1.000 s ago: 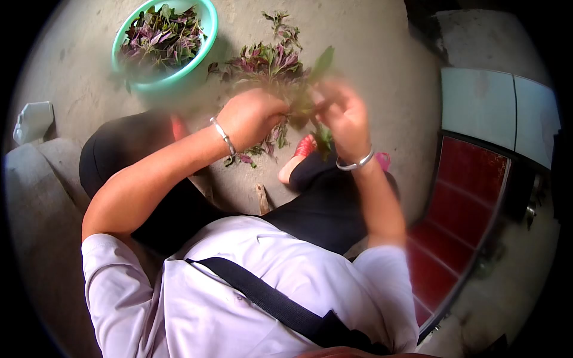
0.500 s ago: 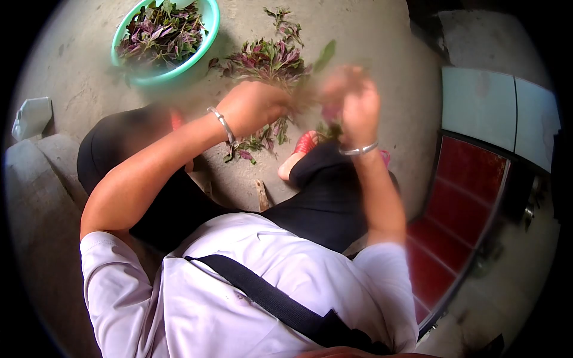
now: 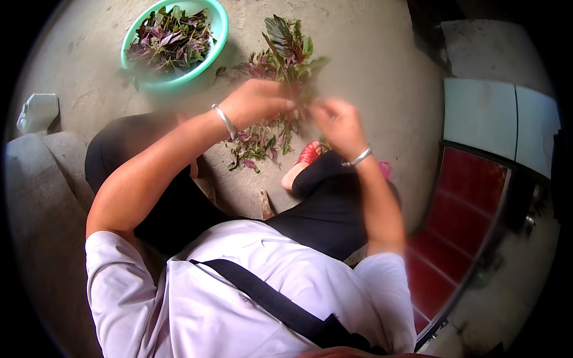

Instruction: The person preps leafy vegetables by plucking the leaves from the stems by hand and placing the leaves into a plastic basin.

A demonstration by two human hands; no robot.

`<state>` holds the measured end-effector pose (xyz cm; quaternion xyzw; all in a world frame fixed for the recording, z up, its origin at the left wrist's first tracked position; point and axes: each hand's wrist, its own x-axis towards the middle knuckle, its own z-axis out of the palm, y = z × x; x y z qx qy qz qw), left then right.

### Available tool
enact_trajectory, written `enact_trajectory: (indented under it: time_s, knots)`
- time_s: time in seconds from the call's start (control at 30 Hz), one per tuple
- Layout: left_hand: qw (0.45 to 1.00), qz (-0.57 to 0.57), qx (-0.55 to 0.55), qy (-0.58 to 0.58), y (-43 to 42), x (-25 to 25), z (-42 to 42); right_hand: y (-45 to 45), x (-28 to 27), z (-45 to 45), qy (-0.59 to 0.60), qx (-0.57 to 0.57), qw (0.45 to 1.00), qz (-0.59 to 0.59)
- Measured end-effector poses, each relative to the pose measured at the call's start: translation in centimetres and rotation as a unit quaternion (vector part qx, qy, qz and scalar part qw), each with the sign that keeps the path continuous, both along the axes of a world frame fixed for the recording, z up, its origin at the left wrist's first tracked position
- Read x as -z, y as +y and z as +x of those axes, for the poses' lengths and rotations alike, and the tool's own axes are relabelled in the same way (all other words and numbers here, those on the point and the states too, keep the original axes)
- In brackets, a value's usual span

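Observation:
My left hand (image 3: 258, 102) is closed on a sprig of red amaranth (image 3: 285, 43), whose large green and purple leaves point up and away from me. Just to its right, my right hand (image 3: 341, 126) has its fingers pinched together at the stem, where blur hides the exact contact. Below and behind the hands, a loose heap of amaranth leaves and stems (image 3: 258, 142) lies on the floor, partly covered by my left hand. At the upper left stands a turquoise basin (image 3: 222, 37) with picked amaranth leaves (image 3: 173, 40) inside.
My red sandal (image 3: 309, 154) is close beneath the hands. A whitish plastic container (image 3: 39, 113) sits at the far left on the concrete floor (image 3: 376, 36). On the right is a red-tiled structure (image 3: 462, 197) with pale panels (image 3: 479, 113) above it.
My right hand has come down and left from a raised, blurred position to meet the left hand. The leafy sprig now stands upright above the left hand. The view has shifted slightly.

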<state>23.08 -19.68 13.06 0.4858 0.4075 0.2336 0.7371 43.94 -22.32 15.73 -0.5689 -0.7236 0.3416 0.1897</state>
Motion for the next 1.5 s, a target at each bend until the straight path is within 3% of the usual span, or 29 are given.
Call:
enact_trajectory:
  time_s: [0.17, 0.33, 0.43, 0.53, 0.63, 0.77, 0.97, 1.03, 1.17, 1.27, 1.33, 1.43, 1.5]
  knots:
    - [0.998, -0.019, 0.062, -0.002, -0.3, 0.7, 0.3, 0.4, -2.5, -1.9, 0.261, 0.149, 0.954, 0.012]
    - [0.991, -0.020, 0.127, -0.024, -0.6, 0.6, 0.5, 0.7, -2.8, -2.2, 0.299, 0.155, 0.938, -0.076]
    - [0.989, -0.025, 0.145, -0.034, -0.8, 0.3, 0.7, 0.6, -3.6, -1.8, 0.302, 0.147, 0.923, -0.186]
    - [0.985, 0.039, 0.166, -0.014, -0.9, 0.6, 0.7, 0.7, -3.5, -1.5, 0.311, 0.113, 0.918, -0.218]
    - [0.990, -0.062, 0.122, -0.041, -0.9, -0.1, 0.9, 1.0, -2.8, -0.9, 0.354, 0.100, 0.895, -0.251]
    - [0.986, -0.094, 0.126, -0.063, -0.9, -0.1, 0.9, 1.1, -2.6, -0.9, 0.378, 0.124, 0.875, -0.275]
    - [0.989, -0.073, 0.121, -0.041, -0.9, -0.6, 0.9, 0.8, -3.3, -1.3, 0.390, 0.126, 0.875, -0.257]
    - [0.991, -0.073, 0.109, -0.040, -0.9, -0.7, 0.9, 1.1, -2.8, -1.0, 0.438, 0.120, 0.839, -0.300]
    - [0.996, -0.055, 0.066, -0.011, -0.9, -1.8, 0.8, 1.0, -2.9, -1.3, 0.372, 0.093, 0.896, -0.225]
    - [0.998, -0.051, 0.043, 0.001, -0.6, -1.5, 0.6, 1.2, -2.5, -1.2, 0.377, 0.107, 0.888, -0.240]
    - [0.997, 0.069, 0.037, 0.015, -0.3, -0.1, 0.5, 1.0, -2.2, -1.5, 0.408, 0.132, 0.876, -0.219]
    - [0.996, 0.061, -0.053, -0.024, 0.2, 2.0, 0.7, 0.3, -1.5, -2.2, 0.456, 0.161, 0.866, -0.130]
    - [0.993, -0.011, -0.114, 0.027, 0.7, 1.6, 0.5, 0.7, -2.0, -2.3, 0.481, 0.237, 0.838, -0.100]
